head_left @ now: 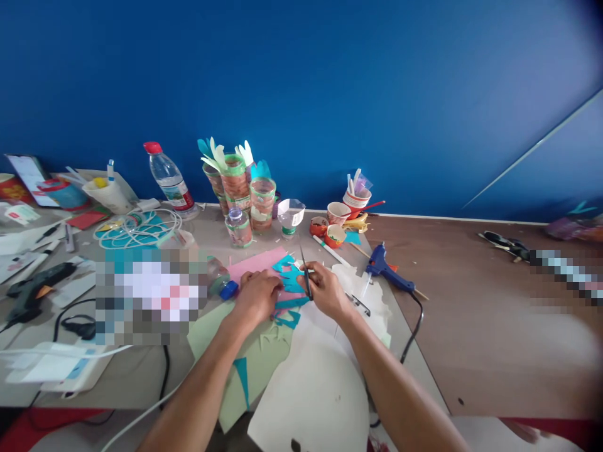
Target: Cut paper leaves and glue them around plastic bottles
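Observation:
My left hand (257, 294) has its fingers curled at the near edge of a teal paper piece (293, 282) cut into finger-like strips. Pink paper (264, 260) lies beneath it. Facing it from the other side, my right hand (327, 292) is closed around dark-handled scissors (308, 282), whose thin blade points up and away. Part of the handle is hidden by the fingers. More teal scraps (288, 319) lie just below the hands, on green paper (268, 348). A large white sheet (315, 383) spreads beneath my right forearm.
A blue glue gun (389, 270) with a black cord lies right. Wrapped bottles with paper leaves (235, 179), a small bottle (238, 227), a clear cut bottle top (291, 218) and paper cups (338, 213) line the wall. Left are a water bottle (172, 182), cables (136, 229) and another glue gun (42, 285).

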### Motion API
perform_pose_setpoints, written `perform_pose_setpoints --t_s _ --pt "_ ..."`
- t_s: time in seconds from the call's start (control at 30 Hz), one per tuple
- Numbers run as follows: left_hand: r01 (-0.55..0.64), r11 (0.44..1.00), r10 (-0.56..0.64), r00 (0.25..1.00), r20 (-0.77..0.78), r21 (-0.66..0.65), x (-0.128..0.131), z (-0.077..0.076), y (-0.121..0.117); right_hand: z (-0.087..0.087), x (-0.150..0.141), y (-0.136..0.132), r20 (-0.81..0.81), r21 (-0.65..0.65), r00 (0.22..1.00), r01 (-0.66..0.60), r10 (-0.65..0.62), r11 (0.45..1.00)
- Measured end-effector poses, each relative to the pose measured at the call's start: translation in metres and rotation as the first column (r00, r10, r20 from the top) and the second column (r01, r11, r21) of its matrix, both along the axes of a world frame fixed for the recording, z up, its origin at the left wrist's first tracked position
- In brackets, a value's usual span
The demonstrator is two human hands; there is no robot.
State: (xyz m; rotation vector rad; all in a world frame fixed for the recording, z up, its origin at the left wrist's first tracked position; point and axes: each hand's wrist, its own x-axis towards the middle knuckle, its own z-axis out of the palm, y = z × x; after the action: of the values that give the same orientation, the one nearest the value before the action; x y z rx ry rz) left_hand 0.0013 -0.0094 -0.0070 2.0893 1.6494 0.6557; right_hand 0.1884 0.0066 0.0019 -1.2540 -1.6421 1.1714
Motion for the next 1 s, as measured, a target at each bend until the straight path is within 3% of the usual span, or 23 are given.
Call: perform_pose_setpoints --t_s 0.13,0.27,0.43,0.53,0.6,0.73,0.9,1.0 --pt "0.041 0.997 -0.038 0.998 -0.044 0.062 -0.002 -0.004 -0.001 0.005 0.002 0.000 0.024 0.015 1.000 0.013 -0.013 1.000" --pt "0.071 0.997 -0.067 0.984 -0.165 0.017 -0.004 -0.003 0.000 0.004 0.002 0.000 0.076 0.041 0.997 0.007 -0.010 0.999" --pt "0.063 0.998 -0.066 0.982 -0.179 -0.019 -0.002 0.000 0.000 0.003 0.001 0.000 0.093 0.049 0.996 -0.001 -0.004 0.999" --pt "0.021 1.000 -0.022 0.998 -0.058 -0.012 -0.002 0.003 0.001 0.003 0.001 0.000 0.057 0.036 0.998 0.005 -0.007 0.999" --pt "-0.037 0.999 0.042 0.985 0.167 -0.031 -0.002 0.005 0.002 0.005 0.001 -0.001 0.011 0.014 1.000 0.006 -0.006 1.000" --pt "-0.123 0.986 0.166 0.785 0.597 -0.112 -0.002 0.011 0.005 0.008 -0.002 -0.003 -0.069 -0.029 0.997 -0.027 0.024 0.999" --pt "-0.203 0.964 0.264 0.610 0.747 -0.175 0.000 0.017 0.006 0.011 -0.005 -0.005 -0.113 -0.062 0.993 -0.049 0.042 0.997" --pt "-0.211 0.957 0.281 0.498 0.821 -0.199 0.003 0.018 0.006 0.010 -0.007 -0.007 -0.049 -0.050 0.997 -0.066 0.064 0.997"
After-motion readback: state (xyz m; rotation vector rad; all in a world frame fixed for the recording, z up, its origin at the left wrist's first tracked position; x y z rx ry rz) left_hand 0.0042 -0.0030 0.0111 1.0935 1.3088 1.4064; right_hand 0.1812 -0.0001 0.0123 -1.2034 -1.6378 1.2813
